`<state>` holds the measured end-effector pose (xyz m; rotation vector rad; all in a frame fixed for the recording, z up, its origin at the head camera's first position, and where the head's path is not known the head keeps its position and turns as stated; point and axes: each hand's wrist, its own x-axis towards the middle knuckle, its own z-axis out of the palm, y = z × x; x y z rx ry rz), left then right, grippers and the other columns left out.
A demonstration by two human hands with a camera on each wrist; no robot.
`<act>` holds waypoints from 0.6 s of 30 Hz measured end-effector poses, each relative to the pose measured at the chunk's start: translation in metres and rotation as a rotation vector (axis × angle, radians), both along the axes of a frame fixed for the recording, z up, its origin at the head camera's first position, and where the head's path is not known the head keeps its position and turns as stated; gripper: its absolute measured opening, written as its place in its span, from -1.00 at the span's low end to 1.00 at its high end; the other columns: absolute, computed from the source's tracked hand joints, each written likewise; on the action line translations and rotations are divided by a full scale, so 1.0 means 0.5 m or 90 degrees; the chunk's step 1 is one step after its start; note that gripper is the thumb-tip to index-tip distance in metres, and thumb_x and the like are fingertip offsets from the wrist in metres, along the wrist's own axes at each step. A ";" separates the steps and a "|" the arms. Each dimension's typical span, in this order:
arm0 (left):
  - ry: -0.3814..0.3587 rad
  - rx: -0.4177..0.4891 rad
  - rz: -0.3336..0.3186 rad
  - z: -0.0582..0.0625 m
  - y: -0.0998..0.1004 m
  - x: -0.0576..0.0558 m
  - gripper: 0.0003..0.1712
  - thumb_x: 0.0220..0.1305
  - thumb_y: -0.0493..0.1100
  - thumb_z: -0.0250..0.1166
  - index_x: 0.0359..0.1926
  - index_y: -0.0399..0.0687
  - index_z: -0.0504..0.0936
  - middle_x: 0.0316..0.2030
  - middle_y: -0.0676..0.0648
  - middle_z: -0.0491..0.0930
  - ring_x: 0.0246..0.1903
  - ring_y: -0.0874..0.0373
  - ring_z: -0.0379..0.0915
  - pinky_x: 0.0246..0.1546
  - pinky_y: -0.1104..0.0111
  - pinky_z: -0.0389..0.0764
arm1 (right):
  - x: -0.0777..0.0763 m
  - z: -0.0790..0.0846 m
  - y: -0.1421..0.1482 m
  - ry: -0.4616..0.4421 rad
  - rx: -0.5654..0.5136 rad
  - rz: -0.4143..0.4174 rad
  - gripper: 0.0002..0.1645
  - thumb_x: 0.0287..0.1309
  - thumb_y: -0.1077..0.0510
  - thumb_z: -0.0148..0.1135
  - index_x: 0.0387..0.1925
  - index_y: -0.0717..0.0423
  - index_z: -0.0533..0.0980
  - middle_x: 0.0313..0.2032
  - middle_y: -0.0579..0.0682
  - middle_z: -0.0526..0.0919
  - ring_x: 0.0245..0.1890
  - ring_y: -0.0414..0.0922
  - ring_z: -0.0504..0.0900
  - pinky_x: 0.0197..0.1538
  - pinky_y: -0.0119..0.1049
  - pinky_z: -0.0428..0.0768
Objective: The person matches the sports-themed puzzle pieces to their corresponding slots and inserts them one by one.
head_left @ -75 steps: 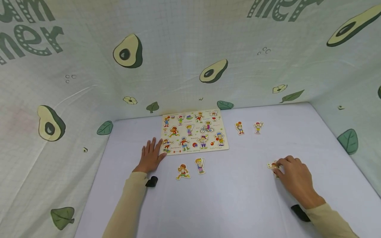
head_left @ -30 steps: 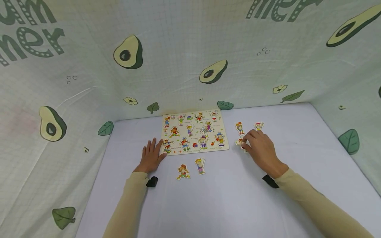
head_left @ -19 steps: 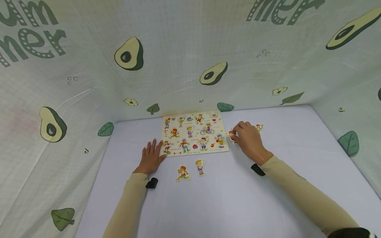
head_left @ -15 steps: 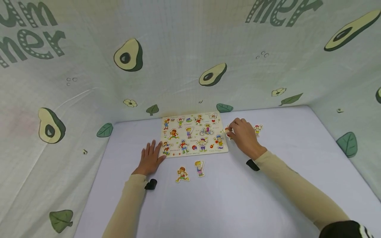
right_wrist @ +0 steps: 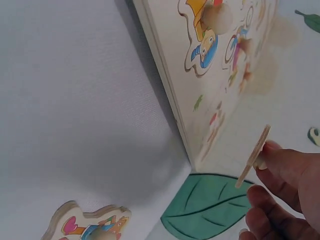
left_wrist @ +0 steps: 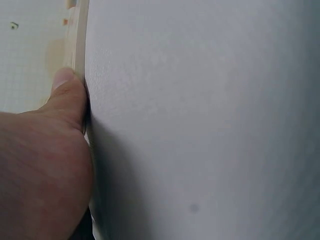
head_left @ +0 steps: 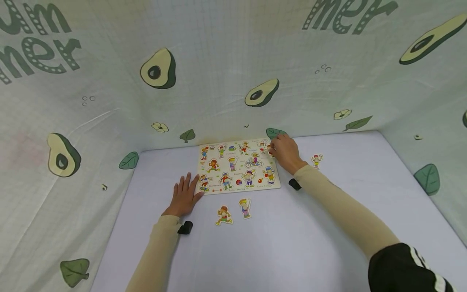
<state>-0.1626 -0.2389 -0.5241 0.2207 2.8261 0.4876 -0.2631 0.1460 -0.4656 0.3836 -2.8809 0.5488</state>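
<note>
A wooden puzzle board (head_left: 238, 182) with printed child figures lies at the back of the table. My left hand (head_left: 184, 197) rests with spread fingers at its left edge; in the left wrist view the thumb (left_wrist: 70, 97) lies along the board's side. Over the board's upper right corner, my right hand (head_left: 285, 153) pinches a puzzle piece by its knob. The right wrist view shows this piece (right_wrist: 253, 156) edge-on, above the board. Its picture is mostly hidden by the fingers.
A running-child piece (head_left: 224, 215) and a piece with a raised bat or club (head_left: 245, 208) lie in front of the board. Another figure piece (head_left: 316, 161) lies right of my right hand. An avocado-print cloth (head_left: 209, 81) rises behind the table.
My right hand has carried the piece from the table's right side leftward and away from me to the board's upper right corner. The left hand has stayed in place.
</note>
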 end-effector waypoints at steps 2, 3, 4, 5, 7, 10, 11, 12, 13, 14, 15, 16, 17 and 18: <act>-0.001 -0.004 -0.001 0.003 0.001 0.002 -0.16 0.65 0.05 0.10 0.69 -0.17 -0.02 0.67 -0.42 -0.27 0.64 -0.43 -0.47 0.57 -0.31 -0.34 | -0.014 -0.004 -0.007 -0.005 0.010 0.000 -0.81 0.35 0.19 0.45 -0.20 0.29 0.71 -0.18 0.19 0.68 -0.08 0.12 0.58 -0.02 0.00 0.59; -0.001 -0.005 -0.001 0.004 0.001 0.003 -0.16 0.65 0.05 0.10 0.69 -0.17 -0.03 0.67 -0.41 -0.28 0.64 -0.42 -0.47 0.57 -0.31 -0.34 | -0.021 -0.006 -0.011 -0.009 0.012 0.000 -0.81 0.36 0.18 0.45 -0.20 0.29 0.72 -0.18 0.19 0.68 -0.08 0.12 0.59 -0.02 0.00 0.59; 0.000 -0.001 0.000 0.007 0.002 0.004 -0.16 0.64 0.04 0.12 0.69 -0.18 -0.02 0.67 -0.42 -0.27 0.64 -0.43 -0.47 0.57 -0.31 -0.34 | -0.027 -0.007 -0.014 -0.011 0.016 0.000 -0.81 0.36 0.18 0.44 -0.20 0.29 0.72 -0.18 0.19 0.69 -0.09 0.13 0.59 -0.01 0.00 0.59; 0.001 0.000 -0.001 0.008 0.002 0.004 -0.16 0.64 0.04 0.11 0.69 -0.18 -0.02 0.67 -0.42 -0.28 0.64 -0.42 -0.47 0.57 -0.31 -0.35 | -0.033 -0.009 -0.017 -0.013 0.020 0.002 -0.81 0.36 0.18 0.44 -0.20 0.30 0.72 -0.18 0.19 0.69 -0.09 0.13 0.60 -0.02 0.00 0.60; 0.007 0.005 -0.002 0.011 0.003 0.006 -0.17 0.64 0.04 0.12 0.68 -0.20 0.01 0.66 -0.43 -0.25 0.64 -0.44 -0.45 0.57 -0.31 -0.33 | -0.044 -0.012 -0.023 -0.017 0.028 0.004 -0.80 0.37 0.18 0.44 -0.22 0.31 0.72 -0.18 0.20 0.70 -0.10 0.13 0.61 -0.02 0.00 0.61; 0.011 0.010 -0.004 0.015 0.004 0.007 -0.18 0.64 0.03 0.12 0.67 -0.22 0.02 0.66 -0.44 -0.23 0.63 -0.45 -0.43 0.56 -0.32 -0.32 | -0.059 -0.016 -0.032 -0.030 0.039 0.006 -0.78 0.37 0.18 0.43 -0.21 0.32 0.73 -0.16 0.21 0.70 -0.08 0.13 0.61 0.02 -0.01 0.62; 0.007 0.008 -0.004 0.015 0.004 0.007 -0.18 0.64 0.04 0.11 0.67 -0.21 0.01 0.66 -0.43 -0.25 0.64 -0.44 -0.44 0.57 -0.31 -0.32 | -0.064 -0.017 -0.035 -0.036 0.044 0.007 -0.78 0.38 0.18 0.42 -0.20 0.33 0.73 -0.15 0.21 0.69 -0.08 0.13 0.61 0.02 -0.01 0.62; 0.006 0.007 -0.003 0.015 0.004 0.008 -0.18 0.65 0.04 0.10 0.68 -0.20 0.00 0.66 -0.43 -0.25 0.64 -0.43 -0.45 0.57 -0.31 -0.33 | -0.068 -0.019 -0.038 -0.042 0.050 0.006 -0.77 0.39 0.17 0.42 -0.19 0.33 0.73 -0.15 0.21 0.69 -0.07 0.13 0.61 0.03 -0.02 0.61; 0.006 0.007 -0.003 0.016 0.004 0.007 -0.18 0.64 0.03 0.11 0.67 -0.20 0.01 0.66 -0.43 -0.25 0.64 -0.44 -0.45 0.57 -0.31 -0.32 | -0.073 -0.020 -0.040 -0.046 0.059 0.006 -0.76 0.39 0.16 0.41 -0.18 0.33 0.73 -0.14 0.20 0.69 -0.06 0.13 0.60 0.04 -0.02 0.61; 0.004 0.004 -0.002 0.015 0.004 0.007 -0.18 0.65 0.02 0.10 0.68 -0.20 0.00 0.67 -0.42 -0.26 0.64 -0.43 -0.46 0.57 -0.31 -0.33 | -0.077 -0.021 -0.043 -0.050 0.063 0.006 -0.76 0.40 0.16 0.41 -0.18 0.33 0.73 -0.14 0.21 0.69 -0.06 0.13 0.60 0.04 -0.01 0.61; 0.003 0.002 -0.002 0.014 0.003 0.007 -0.18 0.65 0.03 0.10 0.68 -0.19 -0.01 0.67 -0.42 -0.27 0.64 -0.42 -0.46 0.57 -0.31 -0.33 | -0.080 -0.023 -0.044 -0.054 0.066 0.005 -0.76 0.40 0.16 0.40 -0.18 0.34 0.72 -0.14 0.21 0.68 -0.05 0.13 0.60 0.04 0.00 0.61; 0.001 -0.003 -0.002 0.012 0.003 0.007 -0.17 0.66 0.04 0.10 0.69 -0.19 -0.02 0.67 -0.41 -0.28 0.64 -0.42 -0.47 0.57 -0.31 -0.34 | -0.084 -0.024 -0.046 -0.055 0.071 0.005 -0.76 0.40 0.17 0.40 -0.18 0.34 0.72 -0.14 0.21 0.68 -0.05 0.14 0.60 0.04 0.01 0.61; 0.001 -0.004 -0.002 0.009 0.002 0.006 -0.17 0.65 0.04 0.10 0.69 -0.19 -0.02 0.67 -0.41 -0.28 0.64 -0.42 -0.47 0.57 -0.30 -0.33 | -0.087 -0.026 -0.048 -0.058 0.073 0.004 -0.76 0.40 0.17 0.40 -0.19 0.34 0.72 -0.13 0.21 0.68 -0.04 0.14 0.60 0.04 0.02 0.61; 0.004 -0.002 -0.003 0.007 0.001 0.006 -0.17 0.65 0.03 0.11 0.68 -0.19 -0.01 0.67 -0.42 -0.27 0.64 -0.42 -0.47 0.57 -0.31 -0.33 | -0.089 -0.027 -0.049 -0.058 0.077 0.003 -0.77 0.40 0.17 0.40 -0.20 0.34 0.72 -0.13 0.21 0.68 -0.04 0.15 0.60 0.04 0.03 0.62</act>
